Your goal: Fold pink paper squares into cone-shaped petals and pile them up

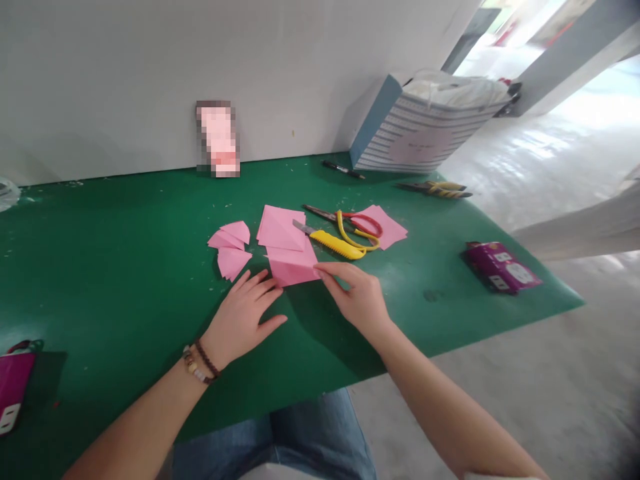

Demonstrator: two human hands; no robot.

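Green tabletop (125, 287) is stretching out beneath both hands, and a pale wall (300, 53) is rising beyond them. Between the hands, a pink sheet (295, 268) is lying at the fingertips: the right hand (357, 293) is pinching its near right corner between thumb and forefinger, while the left hand (246, 317) is lying spread and relaxed — its fingertips are reaching the near left corner, though whether they are touching it I cannot tell. Just beyond, a pink paper stack (280, 225) is overlapping the sheet; fan-shaped pieces (233, 261) are lying ahead of the left hand. Ahead of the right hand, a yellow cutter (337, 245) is lying beside scissors (341, 227) — farther out, a black pen (343, 169), pliers (440, 190) and a striped bag (425, 133) are resting.
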